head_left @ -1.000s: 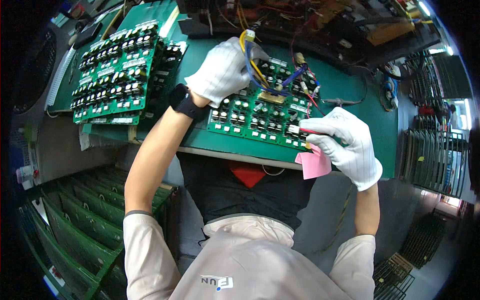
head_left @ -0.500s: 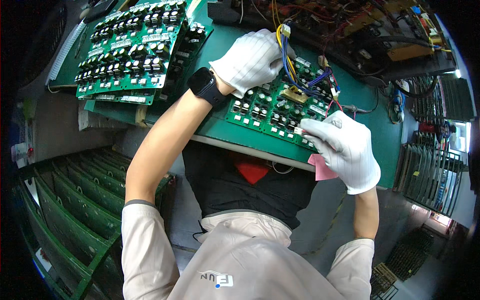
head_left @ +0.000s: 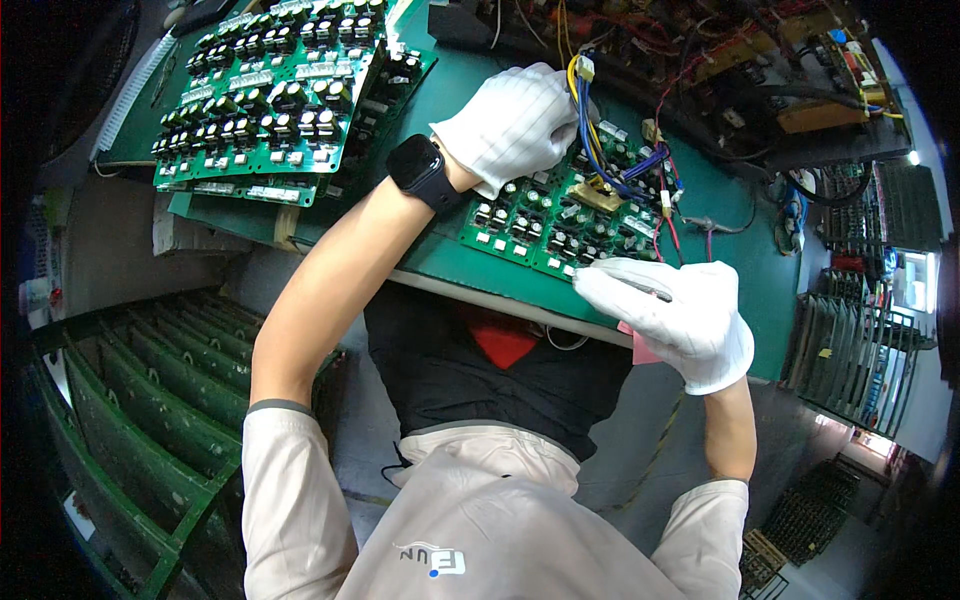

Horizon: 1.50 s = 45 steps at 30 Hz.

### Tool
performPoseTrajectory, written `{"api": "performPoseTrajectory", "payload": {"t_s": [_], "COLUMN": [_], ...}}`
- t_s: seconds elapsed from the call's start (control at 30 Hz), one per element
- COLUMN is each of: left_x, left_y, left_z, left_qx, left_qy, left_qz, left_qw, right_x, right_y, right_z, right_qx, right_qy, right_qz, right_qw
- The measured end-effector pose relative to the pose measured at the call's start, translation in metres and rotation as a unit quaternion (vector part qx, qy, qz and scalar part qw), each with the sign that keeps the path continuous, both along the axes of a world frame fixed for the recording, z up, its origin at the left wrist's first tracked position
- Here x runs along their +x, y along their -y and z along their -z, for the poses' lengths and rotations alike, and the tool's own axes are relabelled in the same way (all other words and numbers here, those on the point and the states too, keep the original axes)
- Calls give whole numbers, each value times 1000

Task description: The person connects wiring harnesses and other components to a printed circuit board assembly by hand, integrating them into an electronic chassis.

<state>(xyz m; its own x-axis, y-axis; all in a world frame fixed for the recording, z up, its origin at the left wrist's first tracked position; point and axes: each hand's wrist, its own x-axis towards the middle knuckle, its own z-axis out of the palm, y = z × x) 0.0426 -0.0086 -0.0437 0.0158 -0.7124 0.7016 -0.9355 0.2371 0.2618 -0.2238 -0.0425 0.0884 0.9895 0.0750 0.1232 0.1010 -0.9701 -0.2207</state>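
A green circuit board [head_left: 508, 247] packed with capacitors and white sockets lies on the bench. My left hand [head_left: 525, 125], in a white striped glove, is closed at its far left edge, with the fingertips turned away from view. My right hand [head_left: 668, 312], gloved too, has its fingertips pressed together at the front row of white sockets [head_left: 556, 266]. The small white plug pinched there a moment ago is now covered by the fingers. Red wires [head_left: 672, 235] run down toward that hand. A bundle of blue and yellow wires [head_left: 588, 125] with a white connector hangs over the board.
Stacked circuit boards [head_left: 260, 110] stand at the left on the green bench mat [head_left: 440, 262]. Behind the board is a dark open rig [head_left: 740, 75] full of wiring. A pink paper note [head_left: 645, 350] sits at the front edge. Green racks [head_left: 150, 400] stand lower left.
My right hand has moved slightly left and nearer me along the board's front sockets, and its fingers now hide the plug. My left hand and the board have shifted slightly right in view.
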Motion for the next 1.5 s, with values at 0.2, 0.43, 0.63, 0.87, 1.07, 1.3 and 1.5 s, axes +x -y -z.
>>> {"api": "performPoseTrajectory", "payload": {"t_s": [0.2, 0.43, 0.63, 0.87, 1.07, 1.3, 1.5], "left_x": [-1, 2, 2, 2, 1, 2, -2], "left_y": [0, 6, 7, 5, 4, 2, 6], "left_z": [-2, 5, 7, 5, 2, 4, 1], "left_qx": [-25, -30, -22, -21, -26, -22, -19], "left_qy": [-22, -13, 2, -9, -12, -12, -15], "left_qz": [11, 27, 20, 18, 18, 9, 6], "left_qw": [999, 999, 1000, 1000, 999, 1000, 1000], "right_x": [3, 3, 12, 15, 14, 16, 15], "right_y": [-9, -13, -22, -29, -30, -41, -49], "right_z": [21, 43, 41, 45, 47, 50, 56], "right_qx": [31, 61, 66, 19, 5, -37, -70], "right_qy": [41, 12, -12, 9, 29, 41, 72], "right_qz": [91, 174, 224, 216, 219, 229, 240], "right_qw": [995, 983, 972, 976, 975, 972, 965]}}
